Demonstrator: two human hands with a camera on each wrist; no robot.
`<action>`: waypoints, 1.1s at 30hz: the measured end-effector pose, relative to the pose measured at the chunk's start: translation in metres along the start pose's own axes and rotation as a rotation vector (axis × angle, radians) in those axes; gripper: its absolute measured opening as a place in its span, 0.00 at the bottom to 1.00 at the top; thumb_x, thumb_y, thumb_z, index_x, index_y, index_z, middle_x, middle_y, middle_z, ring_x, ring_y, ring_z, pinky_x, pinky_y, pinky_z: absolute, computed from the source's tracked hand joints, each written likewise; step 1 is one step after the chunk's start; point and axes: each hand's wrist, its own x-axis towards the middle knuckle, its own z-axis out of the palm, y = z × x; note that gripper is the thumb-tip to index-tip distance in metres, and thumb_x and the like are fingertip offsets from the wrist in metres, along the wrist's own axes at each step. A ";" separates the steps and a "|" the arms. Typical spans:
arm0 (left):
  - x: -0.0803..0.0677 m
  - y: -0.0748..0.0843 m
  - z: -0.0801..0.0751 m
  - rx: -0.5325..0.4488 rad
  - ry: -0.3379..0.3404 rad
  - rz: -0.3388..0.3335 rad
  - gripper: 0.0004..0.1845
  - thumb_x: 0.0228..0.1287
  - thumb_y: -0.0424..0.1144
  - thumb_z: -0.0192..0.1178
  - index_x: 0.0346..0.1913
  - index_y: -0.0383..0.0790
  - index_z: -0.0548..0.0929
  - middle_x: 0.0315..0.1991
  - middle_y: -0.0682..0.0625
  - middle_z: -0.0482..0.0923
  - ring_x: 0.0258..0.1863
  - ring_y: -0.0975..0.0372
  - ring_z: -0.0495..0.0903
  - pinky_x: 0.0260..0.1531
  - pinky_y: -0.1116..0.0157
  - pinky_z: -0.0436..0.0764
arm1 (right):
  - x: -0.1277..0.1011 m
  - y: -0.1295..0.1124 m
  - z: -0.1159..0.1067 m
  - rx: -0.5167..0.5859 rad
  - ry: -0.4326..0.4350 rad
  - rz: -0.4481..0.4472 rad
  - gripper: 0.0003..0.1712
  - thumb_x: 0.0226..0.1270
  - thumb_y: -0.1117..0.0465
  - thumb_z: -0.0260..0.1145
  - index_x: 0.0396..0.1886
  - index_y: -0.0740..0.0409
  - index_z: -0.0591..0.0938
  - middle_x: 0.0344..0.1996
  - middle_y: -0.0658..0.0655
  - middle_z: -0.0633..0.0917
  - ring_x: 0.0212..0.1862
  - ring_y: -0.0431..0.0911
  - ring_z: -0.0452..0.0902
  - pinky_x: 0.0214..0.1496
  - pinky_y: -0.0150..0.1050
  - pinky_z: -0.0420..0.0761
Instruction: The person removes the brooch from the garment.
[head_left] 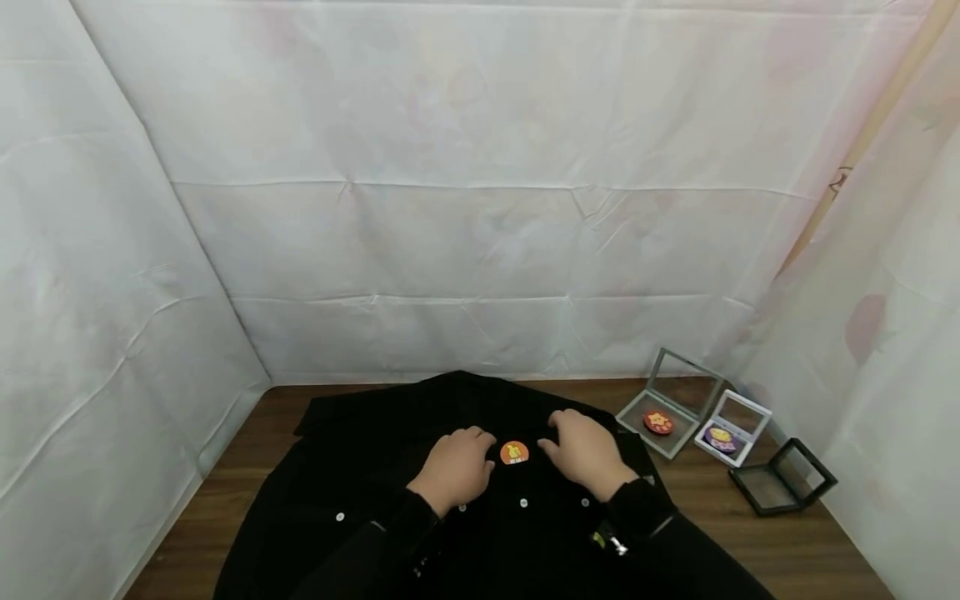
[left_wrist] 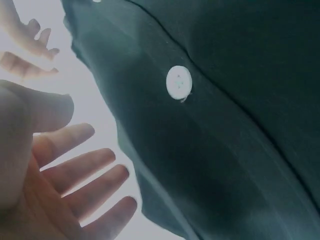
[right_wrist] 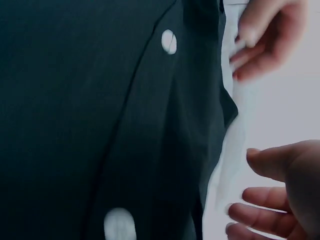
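Observation:
A black jacket with white buttons lies spread on the wooden table. A round orange badge sits on its chest area. My left hand rests on the cloth just left of the badge, fingers relaxed. My right hand rests just right of it in the same way. In the left wrist view the left hand's fingers are spread and hold nothing, beside the jacket and a button. The right wrist view shows the right hand's fingers loose next to the jacket.
At the right back stand three small frame boxes: a clear one propped open with a red badge, a white one holding a purple badge, and an empty black one. White sheeting walls in the table on three sides.

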 end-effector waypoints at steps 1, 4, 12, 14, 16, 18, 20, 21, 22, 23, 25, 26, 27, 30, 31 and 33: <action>0.004 0.000 0.003 0.002 0.004 -0.007 0.20 0.71 0.43 0.66 0.61 0.40 0.84 0.59 0.46 0.82 0.56 0.52 0.81 0.56 0.53 0.81 | 0.002 -0.004 0.005 0.008 0.002 -0.011 0.21 0.69 0.51 0.73 0.54 0.59 0.84 0.46 0.58 0.83 0.42 0.51 0.81 0.45 0.46 0.81; 0.012 -0.003 0.012 -0.007 -0.016 -0.040 0.22 0.71 0.46 0.67 0.62 0.40 0.83 0.62 0.44 0.80 0.60 0.51 0.80 0.59 0.52 0.79 | 0.008 -0.012 0.016 0.012 -0.012 -0.035 0.21 0.68 0.52 0.74 0.55 0.58 0.84 0.48 0.58 0.83 0.48 0.53 0.81 0.49 0.46 0.81; 0.018 -0.012 0.018 -0.091 -0.157 -0.104 0.35 0.63 0.52 0.73 0.69 0.39 0.78 0.69 0.40 0.74 0.68 0.49 0.74 0.67 0.51 0.73 | 0.013 -0.014 0.028 -0.015 -0.093 -0.066 0.25 0.59 0.52 0.81 0.53 0.56 0.85 0.47 0.56 0.84 0.50 0.53 0.81 0.49 0.47 0.82; 0.018 -0.014 0.017 -0.101 -0.181 -0.106 0.37 0.61 0.54 0.74 0.69 0.39 0.78 0.70 0.39 0.73 0.69 0.47 0.72 0.68 0.50 0.72 | 0.012 -0.011 0.031 -0.015 -0.115 -0.070 0.27 0.58 0.52 0.81 0.55 0.57 0.85 0.48 0.57 0.83 0.51 0.54 0.80 0.51 0.48 0.81; 0.018 -0.015 0.017 -0.108 -0.201 -0.106 0.39 0.60 0.55 0.74 0.69 0.38 0.78 0.72 0.38 0.71 0.71 0.46 0.70 0.69 0.49 0.71 | 0.011 -0.008 0.034 -0.010 -0.136 -0.077 0.30 0.58 0.51 0.81 0.57 0.58 0.84 0.51 0.58 0.82 0.54 0.55 0.78 0.54 0.48 0.80; 0.018 -0.016 0.017 -0.120 -0.217 -0.108 0.40 0.60 0.57 0.74 0.70 0.38 0.78 0.73 0.38 0.69 0.72 0.44 0.68 0.69 0.47 0.69 | 0.010 -0.004 0.037 0.002 -0.155 -0.085 0.32 0.58 0.50 0.81 0.59 0.59 0.84 0.55 0.59 0.81 0.57 0.56 0.76 0.57 0.50 0.79; 0.017 -0.017 0.016 -0.135 -0.242 -0.115 0.41 0.60 0.58 0.73 0.71 0.39 0.76 0.75 0.37 0.66 0.74 0.43 0.65 0.70 0.45 0.67 | 0.009 -0.001 0.039 0.024 -0.170 -0.086 0.34 0.58 0.48 0.81 0.60 0.59 0.83 0.58 0.60 0.80 0.60 0.58 0.74 0.60 0.53 0.77; 0.017 -0.018 0.016 -0.143 -0.254 -0.120 0.42 0.60 0.59 0.73 0.72 0.39 0.75 0.75 0.37 0.65 0.75 0.43 0.63 0.71 0.44 0.65 | 0.009 0.001 0.039 0.038 -0.176 -0.083 0.35 0.58 0.48 0.81 0.61 0.60 0.83 0.60 0.60 0.79 0.61 0.58 0.73 0.61 0.55 0.76; 0.017 -0.019 0.016 -0.152 -0.270 -0.129 0.44 0.60 0.60 0.72 0.74 0.40 0.74 0.77 0.37 0.62 0.76 0.43 0.61 0.72 0.43 0.63 | 0.008 0.003 0.039 0.047 -0.184 -0.082 0.36 0.58 0.47 0.81 0.62 0.60 0.82 0.61 0.61 0.78 0.62 0.59 0.72 0.62 0.56 0.75; 0.017 -0.020 0.016 -0.161 -0.284 -0.137 0.45 0.60 0.61 0.72 0.75 0.41 0.72 0.78 0.38 0.60 0.77 0.43 0.58 0.72 0.42 0.62 | 0.008 0.004 0.039 0.056 -0.192 -0.076 0.37 0.59 0.46 0.81 0.63 0.60 0.82 0.63 0.61 0.77 0.63 0.59 0.71 0.64 0.57 0.73; 0.017 -0.022 0.015 -0.179 -0.307 -0.151 0.48 0.59 0.63 0.71 0.77 0.42 0.69 0.79 0.38 0.57 0.78 0.42 0.54 0.74 0.41 0.58 | 0.007 0.006 0.037 0.066 -0.207 -0.067 0.39 0.59 0.45 0.80 0.65 0.60 0.80 0.65 0.62 0.76 0.65 0.60 0.69 0.66 0.58 0.71; 0.017 -0.023 0.015 -0.186 -0.317 -0.157 0.49 0.59 0.64 0.71 0.78 0.43 0.68 0.80 0.38 0.55 0.79 0.42 0.53 0.74 0.41 0.57 | 0.007 0.006 0.036 0.067 -0.212 -0.067 0.40 0.59 0.44 0.80 0.66 0.60 0.80 0.66 0.62 0.75 0.66 0.60 0.68 0.67 0.58 0.70; 0.017 -0.023 0.015 -0.189 -0.323 -0.158 0.49 0.59 0.64 0.71 0.78 0.43 0.68 0.80 0.38 0.54 0.79 0.42 0.52 0.74 0.41 0.56 | 0.007 0.007 0.035 0.063 -0.214 -0.072 0.40 0.59 0.44 0.79 0.66 0.60 0.80 0.65 0.62 0.75 0.66 0.60 0.68 0.67 0.58 0.70; 0.017 -0.024 0.014 -0.201 -0.334 -0.159 0.50 0.58 0.64 0.71 0.78 0.43 0.67 0.80 0.38 0.54 0.79 0.42 0.51 0.75 0.41 0.55 | 0.009 0.005 0.033 0.059 -0.190 -0.114 0.36 0.61 0.44 0.78 0.64 0.59 0.82 0.60 0.60 0.79 0.62 0.57 0.73 0.64 0.54 0.74; 0.017 -0.024 0.014 -0.203 -0.337 -0.160 0.50 0.58 0.64 0.72 0.78 0.43 0.67 0.80 0.38 0.54 0.79 0.42 0.51 0.75 0.41 0.55 | 0.010 0.003 0.032 0.064 -0.174 -0.137 0.33 0.63 0.46 0.78 0.62 0.59 0.83 0.58 0.59 0.80 0.59 0.56 0.75 0.62 0.53 0.76; 0.017 -0.023 0.013 -0.201 -0.340 -0.161 0.50 0.58 0.64 0.72 0.78 0.43 0.67 0.80 0.38 0.54 0.79 0.42 0.51 0.75 0.41 0.55 | 0.013 -0.001 0.032 0.056 -0.133 -0.193 0.26 0.65 0.48 0.76 0.58 0.57 0.85 0.52 0.56 0.83 0.54 0.53 0.79 0.57 0.50 0.79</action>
